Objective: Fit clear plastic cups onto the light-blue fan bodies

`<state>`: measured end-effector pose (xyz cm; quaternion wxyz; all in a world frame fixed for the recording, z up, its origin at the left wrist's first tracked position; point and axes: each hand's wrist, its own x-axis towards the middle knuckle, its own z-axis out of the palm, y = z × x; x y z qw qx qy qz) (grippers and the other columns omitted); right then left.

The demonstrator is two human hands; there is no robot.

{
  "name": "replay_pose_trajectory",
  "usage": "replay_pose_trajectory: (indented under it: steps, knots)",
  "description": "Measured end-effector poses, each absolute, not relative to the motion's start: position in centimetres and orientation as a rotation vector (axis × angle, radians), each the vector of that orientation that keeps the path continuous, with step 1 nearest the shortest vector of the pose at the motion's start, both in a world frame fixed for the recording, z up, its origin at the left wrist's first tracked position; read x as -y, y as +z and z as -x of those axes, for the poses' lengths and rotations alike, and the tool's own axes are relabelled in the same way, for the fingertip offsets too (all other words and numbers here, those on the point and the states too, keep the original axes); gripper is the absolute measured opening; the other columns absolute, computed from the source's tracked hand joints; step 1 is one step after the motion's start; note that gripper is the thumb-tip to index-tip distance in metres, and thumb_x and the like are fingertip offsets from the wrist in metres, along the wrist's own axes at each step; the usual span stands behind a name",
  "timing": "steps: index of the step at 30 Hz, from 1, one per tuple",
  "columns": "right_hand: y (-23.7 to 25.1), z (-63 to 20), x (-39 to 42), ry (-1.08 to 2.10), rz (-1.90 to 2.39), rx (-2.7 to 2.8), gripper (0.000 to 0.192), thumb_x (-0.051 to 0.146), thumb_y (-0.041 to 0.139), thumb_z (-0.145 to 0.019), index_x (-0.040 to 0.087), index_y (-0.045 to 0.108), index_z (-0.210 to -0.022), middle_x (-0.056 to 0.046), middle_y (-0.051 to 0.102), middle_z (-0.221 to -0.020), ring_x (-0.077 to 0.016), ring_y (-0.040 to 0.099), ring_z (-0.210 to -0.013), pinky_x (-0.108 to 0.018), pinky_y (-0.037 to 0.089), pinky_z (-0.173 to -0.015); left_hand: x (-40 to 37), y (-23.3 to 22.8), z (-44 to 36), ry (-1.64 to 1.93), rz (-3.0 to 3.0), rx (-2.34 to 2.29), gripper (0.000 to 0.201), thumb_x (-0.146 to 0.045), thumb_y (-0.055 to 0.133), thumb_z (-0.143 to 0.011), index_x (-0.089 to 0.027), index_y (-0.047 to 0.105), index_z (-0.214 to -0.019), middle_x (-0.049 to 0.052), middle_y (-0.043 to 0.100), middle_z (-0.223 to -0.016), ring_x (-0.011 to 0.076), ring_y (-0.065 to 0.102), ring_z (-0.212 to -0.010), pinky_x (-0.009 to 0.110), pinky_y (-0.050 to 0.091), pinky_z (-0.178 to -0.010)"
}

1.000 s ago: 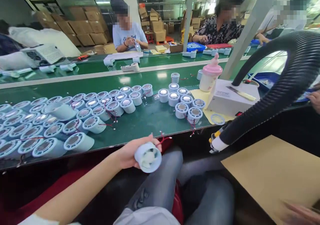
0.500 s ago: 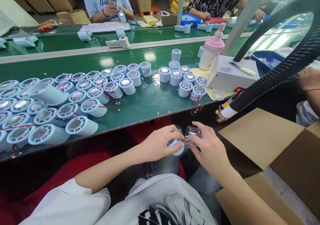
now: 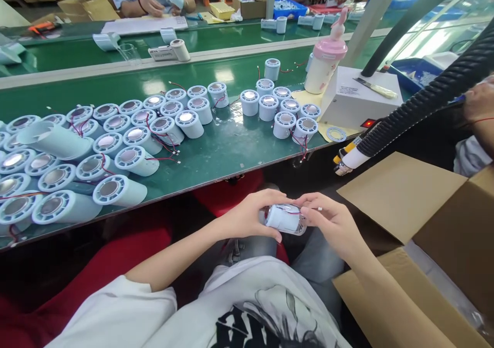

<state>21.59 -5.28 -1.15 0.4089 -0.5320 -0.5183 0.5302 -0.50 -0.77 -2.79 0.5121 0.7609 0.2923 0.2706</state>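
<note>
Over my lap a light-blue cylindrical housing (image 3: 284, 217) lies on its side, with a clear plastic cup (image 3: 300, 227) around it. My left hand (image 3: 257, 214) curls about the left end of both, thumb below and fingers above. At the cup's right end, the bent fingers of my right hand (image 3: 328, 219) close on the housing's thin red and black wire. A small white connector (image 3: 319, 209) on that wire shows by the right fingers. The exact fingertip contact is partly hidden.
Many similar blue housings (image 3: 119, 189) with loose wires stand on the green bench (image 3: 208, 168). To the right are a pink-lidded bottle (image 3: 326, 62), a white box with a black hose (image 3: 360, 98) and an open carton (image 3: 403, 198). Co-workers sit across the bench.
The clear cup, earlier held apart at the housing's right, now surrounds it. My right fingers have shifted from the cup's side to the wire at its end. The view has shifted slightly.
</note>
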Motion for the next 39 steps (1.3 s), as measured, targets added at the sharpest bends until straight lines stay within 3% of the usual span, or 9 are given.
replay_pose_trajectory:
  steps: [3,6,9,11,16,23,36,39]
  knots:
    - [-1.4,-22.1,5.0,1.443,1.258,1.178,0.024,0.039,0.072,-0.085,0.021,0.075,-0.068,-0.006,0.07,-0.104,-0.0194,0.068,-0.086,-0.029,0.06,-0.071,0.9,-2.4,0.2,0.604,-1.674,-0.668,0.072,-0.039,0.086,-0.069,-0.025,0.06,-0.134,0.012,0.064,-0.128,0.0271,0.063,-0.114,0.037,0.052,-0.093]
    - [-1.4,-22.9,4.9,1.42,1.124,1.347,0.01,0.033,0.08,-0.079,0.025,0.079,-0.085,-0.007,0.07,-0.12,-0.0263,0.068,-0.108,-0.034,0.061,-0.082,1.2,-2.0,-0.2,0.624,-1.442,-0.707,0.069,-0.033,0.085,-0.069,-0.021,0.06,-0.132,0.013,0.063,-0.131,0.025,0.065,-0.111,0.036,0.054,-0.093]
    - [-1.3,-23.6,5.2,1.172,1.111,1.699,0.042,0.022,0.087,-0.071,0.031,0.074,-0.11,-0.006,0.065,-0.134,-0.0282,0.063,-0.12,-0.04,0.056,-0.099,1.5,-1.8,-0.5,0.663,-1.245,-0.688,0.068,-0.03,0.085,-0.07,-0.022,0.058,-0.133,0.013,0.059,-0.137,0.0233,0.066,-0.109,0.036,0.055,-0.091]
    - [-1.1,-23.9,5.7,1.056,1.124,1.799,0.043,0.021,0.085,-0.074,0.032,0.072,-0.113,-0.005,0.065,-0.134,-0.0268,0.064,-0.12,-0.039,0.054,-0.102,1.6,-1.5,-0.4,0.633,-1.248,-0.685,0.072,-0.031,0.085,-0.07,-0.023,0.057,-0.135,0.013,0.061,-0.135,0.0228,0.067,-0.105,0.035,0.056,-0.088]
    - [-0.4,-24.1,6.5,1.233,1.093,1.675,0.041,0.025,0.082,-0.079,0.034,0.065,-0.116,0.0,0.068,-0.128,-0.0197,0.069,-0.111,-0.028,0.059,-0.094,1.6,-0.7,0.1,0.606,-1.39,-0.642,0.08,-0.029,0.088,-0.067,-0.026,0.055,-0.139,0.012,0.062,-0.134,0.0261,0.065,-0.111,0.035,0.055,-0.09]
    - [0.3,-23.9,6.7,1.443,1.13,1.536,0.038,0.03,0.081,-0.082,0.033,0.063,-0.115,0.002,0.072,-0.113,-0.0149,0.071,-0.1,-0.023,0.057,-0.091,1.8,-0.6,0.2,0.677,-1.513,-0.538,0.076,-0.026,0.087,-0.068,-0.027,0.057,-0.138,0.012,0.06,-0.138,0.0268,0.06,-0.124,0.035,0.052,-0.101]
    - [0.2,-23.2,6.3,1.73,1.149,1.147,0.033,0.042,0.078,-0.082,0.025,0.064,-0.107,-0.003,0.073,-0.096,-0.0165,0.07,-0.085,-0.022,0.06,-0.068,1.7,-0.6,0.7,0.699,-1.68,-0.531,0.076,-0.03,0.086,-0.07,-0.028,0.056,-0.14,0.011,0.056,-0.145,0.0298,0.052,-0.134,0.043,0.045,-0.11]
    - [0.0,-23.0,6.3,1.777,1.18,1.04,0.039,0.05,0.077,-0.081,0.022,0.062,-0.104,-0.002,0.073,-0.085,-0.0155,0.07,-0.071,-0.024,0.061,-0.06,1.7,-0.6,0.7,0.698,-1.694,-0.53,0.075,-0.03,0.086,-0.071,-0.028,0.056,-0.14,0.012,0.056,-0.145,0.0296,0.053,-0.134,0.043,0.045,-0.11]
